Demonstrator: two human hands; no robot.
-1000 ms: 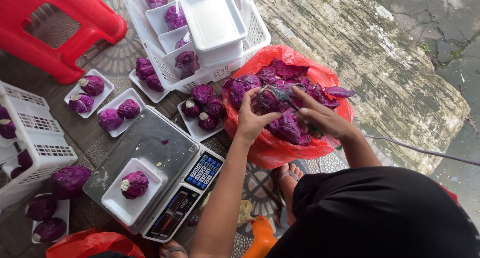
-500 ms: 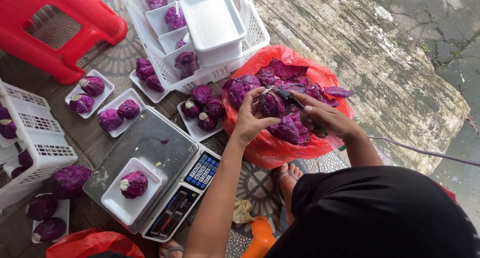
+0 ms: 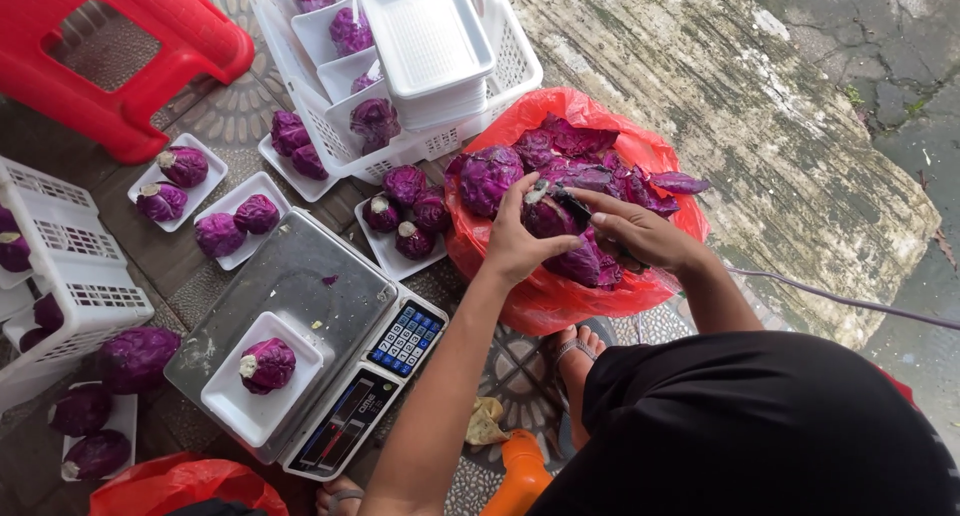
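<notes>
Purple cabbage (image 3: pixel 548 216): small head, gripped over the red bag, right at the top of the heap.
Left hand (image 3: pixel 520 238): fingers wrapped round the cabbage, clamped on it.
Right hand (image 3: pixel 640 231): closed on a dark knife (image 3: pixel 572 201), blade against the cabbage's top.
Red bag (image 3: pixel 560 301): open, stuffed with loose purple leaves.
Scale (image 3: pixel 300 346): just left, a white tray (image 3: pixel 225 401) with one cabbage sitting on its pan.
White basket (image 3: pixel 440 136): behind, holding stacked trays.
</notes>
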